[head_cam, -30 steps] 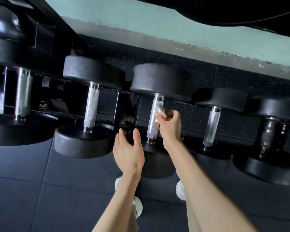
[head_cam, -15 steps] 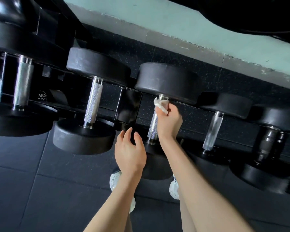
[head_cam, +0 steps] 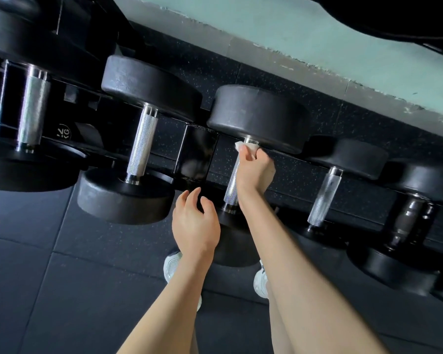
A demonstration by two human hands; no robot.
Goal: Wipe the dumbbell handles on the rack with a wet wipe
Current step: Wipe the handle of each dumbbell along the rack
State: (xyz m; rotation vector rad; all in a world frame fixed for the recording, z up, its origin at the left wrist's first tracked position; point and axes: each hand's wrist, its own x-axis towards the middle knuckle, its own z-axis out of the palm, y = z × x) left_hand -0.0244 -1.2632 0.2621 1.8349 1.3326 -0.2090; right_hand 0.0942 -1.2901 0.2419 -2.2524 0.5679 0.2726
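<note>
Five dumbbells (head_cam: 149, 85) line the rack (head_cam: 197, 152), their handles pointing away from the person. The left hand (head_cam: 195, 223) hovers loose and spread, holding nothing, just left of the middle handle (head_cam: 231, 186). The right hand (head_cam: 255, 169) wraps the wet wipe (head_cam: 241, 145) round that handle's far end, so the next stroke likely runs back toward the body.

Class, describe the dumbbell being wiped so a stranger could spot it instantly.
Along the black rack sits a row of black round-headed dumbbells. Find the third dumbbell from the left. Only its silver knurled handle has a right hand gripping a white wet wipe.
</note>
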